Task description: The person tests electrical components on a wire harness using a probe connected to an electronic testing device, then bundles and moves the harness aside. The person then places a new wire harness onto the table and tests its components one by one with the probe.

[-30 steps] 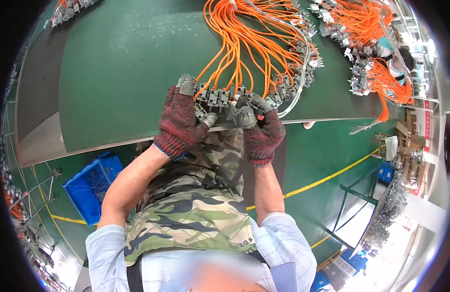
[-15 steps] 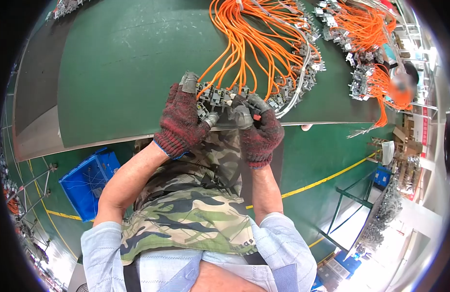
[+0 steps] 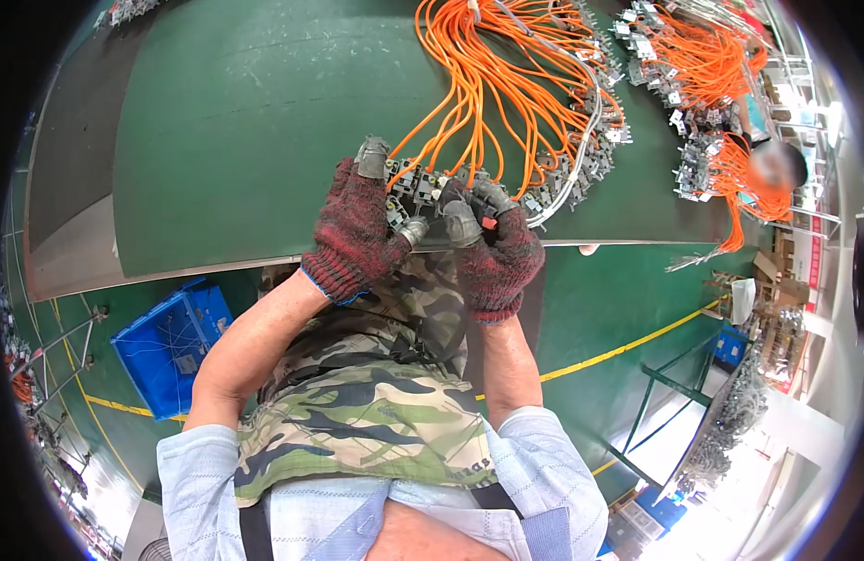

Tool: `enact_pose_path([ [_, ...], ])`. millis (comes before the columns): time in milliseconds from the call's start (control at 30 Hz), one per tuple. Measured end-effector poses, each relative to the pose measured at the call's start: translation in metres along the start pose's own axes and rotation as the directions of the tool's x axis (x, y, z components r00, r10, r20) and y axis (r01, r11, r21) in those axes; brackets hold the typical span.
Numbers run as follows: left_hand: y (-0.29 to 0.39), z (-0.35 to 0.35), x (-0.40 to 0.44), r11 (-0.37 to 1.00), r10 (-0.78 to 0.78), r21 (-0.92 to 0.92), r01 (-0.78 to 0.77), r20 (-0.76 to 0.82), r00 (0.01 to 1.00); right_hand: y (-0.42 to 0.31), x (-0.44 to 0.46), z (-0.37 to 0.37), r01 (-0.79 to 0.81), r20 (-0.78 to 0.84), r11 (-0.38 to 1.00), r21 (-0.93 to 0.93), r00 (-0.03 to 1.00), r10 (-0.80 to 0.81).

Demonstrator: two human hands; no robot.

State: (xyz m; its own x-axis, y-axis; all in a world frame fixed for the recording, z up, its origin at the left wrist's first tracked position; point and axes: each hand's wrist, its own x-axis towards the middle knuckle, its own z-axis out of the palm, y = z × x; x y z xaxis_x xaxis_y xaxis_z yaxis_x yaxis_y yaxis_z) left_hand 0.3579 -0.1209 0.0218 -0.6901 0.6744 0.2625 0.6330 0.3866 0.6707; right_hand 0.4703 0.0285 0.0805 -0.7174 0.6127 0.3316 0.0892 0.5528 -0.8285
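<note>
A bundle of orange cables (image 3: 469, 84) fans out over the green tabletop, with small grey metal-and-plastic connectors (image 3: 415, 185) on the cable ends. My left hand (image 3: 355, 224), in a dark red knit glove with grey-taped fingertips, grips the left end of this row between thumb and fingers. At the row's right side is my right hand (image 3: 499, 251), gloved the same way. Its taped thumb and fingers close around a small black-and-red tool (image 3: 489, 223), whose tip lies against the connectors. My fingers hide most of the tool, so its kind is unclear.
More connectors (image 3: 600, 140) curve up the right side beside a white cable (image 3: 581, 154). Another orange cable bundle (image 3: 712, 70) lies at the far right, near a person (image 3: 778, 166). A blue crate (image 3: 161, 355) stands on the floor at left, below the table edge (image 3: 198, 268).
The orange cables and connectors appear slightly farther right and lower in view. Both hands keep nearly the same grip, and the tool stays at the connector row.
</note>
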Motion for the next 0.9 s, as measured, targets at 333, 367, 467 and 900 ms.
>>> enact_pose_path([
  [333, 0.004, -0.001, 0.001, 0.997, -0.036, -0.071, 0.037, 0.01, 0.999, 0.002, 0.009, 0.008, 0.062, 0.054, 0.993, -0.1, 0.997, -0.057],
  [367, 0.004, -0.001, 0.001, 0.997, -0.038, -0.067, 0.039, 0.017, 0.999, 0.001, 0.009, 0.008, 0.063, 0.056, 0.993, -0.101, 0.997, -0.058],
  [467, 0.004, 0.0, 0.001, 0.998, -0.023, -0.056, 0.022, -0.007, 1.0, 0.0, 0.01, 0.01, 0.045, 0.046, 0.996, -0.083, 0.998, -0.041],
  [900, 0.0, 0.0, 0.002, 0.997, -0.048, -0.058, 0.05, 0.025, 0.999, 0.006, 0.001, -0.005, -0.092, 0.238, 0.973, 0.213, 0.97, 0.039],
])
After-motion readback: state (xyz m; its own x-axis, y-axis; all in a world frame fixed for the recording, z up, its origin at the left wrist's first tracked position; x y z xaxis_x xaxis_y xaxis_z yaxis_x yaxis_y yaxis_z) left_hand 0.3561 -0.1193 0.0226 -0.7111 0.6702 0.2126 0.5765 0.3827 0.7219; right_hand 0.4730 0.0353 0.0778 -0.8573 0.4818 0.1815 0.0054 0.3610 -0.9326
